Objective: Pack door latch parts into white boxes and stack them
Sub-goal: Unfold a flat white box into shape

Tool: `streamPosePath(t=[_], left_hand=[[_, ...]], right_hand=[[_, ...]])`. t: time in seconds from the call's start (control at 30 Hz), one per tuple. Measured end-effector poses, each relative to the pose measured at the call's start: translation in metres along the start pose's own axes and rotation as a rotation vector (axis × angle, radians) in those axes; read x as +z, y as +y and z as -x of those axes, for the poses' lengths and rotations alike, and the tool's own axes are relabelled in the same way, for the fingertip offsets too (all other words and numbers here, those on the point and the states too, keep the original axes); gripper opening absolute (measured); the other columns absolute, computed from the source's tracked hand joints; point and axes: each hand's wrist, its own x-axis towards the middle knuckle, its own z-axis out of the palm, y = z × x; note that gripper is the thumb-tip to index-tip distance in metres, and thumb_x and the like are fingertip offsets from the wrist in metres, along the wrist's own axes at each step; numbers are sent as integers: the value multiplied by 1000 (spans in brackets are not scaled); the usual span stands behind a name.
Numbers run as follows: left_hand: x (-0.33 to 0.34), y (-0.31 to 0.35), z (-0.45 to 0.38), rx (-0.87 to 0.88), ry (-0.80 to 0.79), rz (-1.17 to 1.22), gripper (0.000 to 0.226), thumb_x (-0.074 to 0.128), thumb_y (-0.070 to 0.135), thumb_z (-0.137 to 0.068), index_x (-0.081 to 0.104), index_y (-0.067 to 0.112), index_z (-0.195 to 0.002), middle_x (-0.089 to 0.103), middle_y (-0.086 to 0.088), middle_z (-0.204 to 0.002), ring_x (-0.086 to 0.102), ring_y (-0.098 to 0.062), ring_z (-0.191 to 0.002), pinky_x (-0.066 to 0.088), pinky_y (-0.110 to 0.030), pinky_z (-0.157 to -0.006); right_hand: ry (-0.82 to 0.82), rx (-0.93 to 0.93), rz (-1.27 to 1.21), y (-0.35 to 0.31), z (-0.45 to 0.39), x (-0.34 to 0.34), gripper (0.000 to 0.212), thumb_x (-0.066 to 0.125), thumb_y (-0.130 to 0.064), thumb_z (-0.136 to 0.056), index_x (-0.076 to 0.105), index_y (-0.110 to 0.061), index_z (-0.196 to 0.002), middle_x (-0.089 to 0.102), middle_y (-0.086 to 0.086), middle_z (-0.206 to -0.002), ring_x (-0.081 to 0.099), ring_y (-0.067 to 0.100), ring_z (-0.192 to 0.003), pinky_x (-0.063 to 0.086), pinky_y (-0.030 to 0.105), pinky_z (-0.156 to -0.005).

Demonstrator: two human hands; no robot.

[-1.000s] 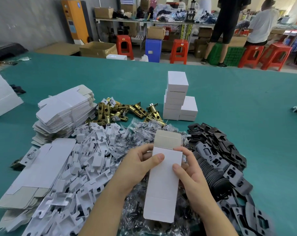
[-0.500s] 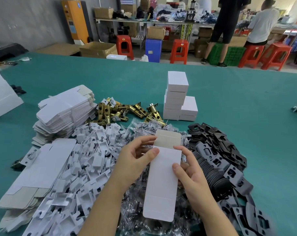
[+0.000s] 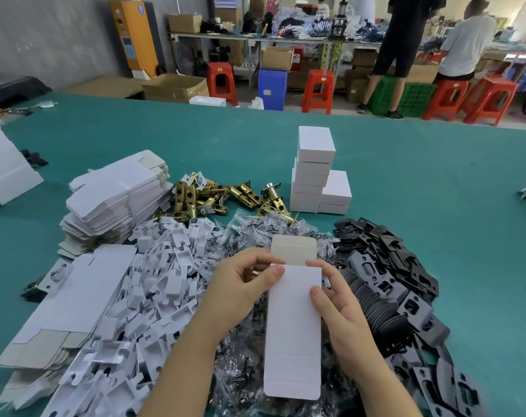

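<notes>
I hold a flat, unfolded white box upright over the parts piles, its far flap open. My left hand grips its left edge near the top, thumb on the front face. My right hand grips the right edge, thumb on the front. Brass latch bolts lie beyond, next to a stack of closed white boxes. White plastic inserts, clear bags of small parts and black strike plates lie in heaps beneath my hands.
Flat box blanks are piled at the left and front left. The green table stretches to the right. Beyond its far edge stand red stools, cartons and two people at benches.
The box has shifted slightly; my left thumb has slid a little higher on its face and my left fingers have curled more around the top edge.
</notes>
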Motion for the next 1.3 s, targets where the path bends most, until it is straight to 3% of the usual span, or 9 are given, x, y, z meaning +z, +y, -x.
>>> streamPosePath(t=[0.13,0.33,0.53,0.67,0.73,0.83,0.97,1.17,1.3], left_hand=[[0,-1,1,5,-24,-9,10,75,34,-86,79,36,-94,73,10,-105,65,-3,-85,54,-21,-74],[2,0,1,4,-43,-13,11,74,37,-84,80,35,-92,73,8,-104,65,-6,-87,53,-22,-75],[3,2,3,-36,-42,68,11,78,32,-83,76,32,-94,73,11,-86,65,-2,-80,53,-21,-70],[5,3,2,-57,-5,150,29,82,26,-80,69,32,-106,73,7,-99,69,-12,-92,58,-28,-77],[5,3,2,-65,-10,177,37,83,26,-80,64,35,-111,73,5,-103,70,-15,-96,60,-30,-79],[4,4,2,-50,-18,125,25,83,32,-79,69,37,-98,72,8,-93,67,-10,-88,57,-25,-74],[3,4,3,-35,-28,69,9,78,30,-81,73,29,-88,70,11,-80,62,-1,-75,51,-18,-66],[5,3,2,-74,-35,133,9,80,15,-85,73,20,-84,74,10,-116,69,-13,-87,62,-41,-83],[4,4,2,-71,-8,121,12,80,27,-77,72,27,-85,74,7,-107,69,-17,-91,61,-38,-80]], right_hand=[[70,-42,29,0,-1,0,21,66,-37,-95,72,-31,-113,71,0,-96,67,18,-81,58,31,-61],[130,-50,-5,0,-2,-2,30,74,-38,-84,75,-32,-114,75,-1,-107,70,18,-85,59,30,-60],[115,-27,-101,-2,-4,-2,74,78,-40,-77,46,-30,-144,72,4,-129,75,24,-104,61,34,-64],[98,-20,-122,-2,-4,-4,49,72,-23,-88,59,-30,-135,72,6,-129,75,25,-104,62,34,-62],[100,-24,-124,-2,-4,-4,49,76,-26,-86,59,-31,-132,73,7,-126,75,27,-102,62,35,-62],[117,-29,-88,-3,-3,-2,44,81,-38,-77,66,-31,-118,74,1,-117,74,20,-91,60,33,-59],[92,-36,-68,-1,-2,-4,11,73,-21,-88,73,-23,-99,74,-1,-102,71,13,-79,57,27,-53],[108,-28,-93,-2,-2,-4,18,73,-27,-82,78,-19,-97,73,5,-94,70,18,-67,56,26,-49],[122,-19,-80,-2,-2,-3,27,76,-32,-78,80,-21,-102,71,9,-99,70,19,-67,57,27,-51]])
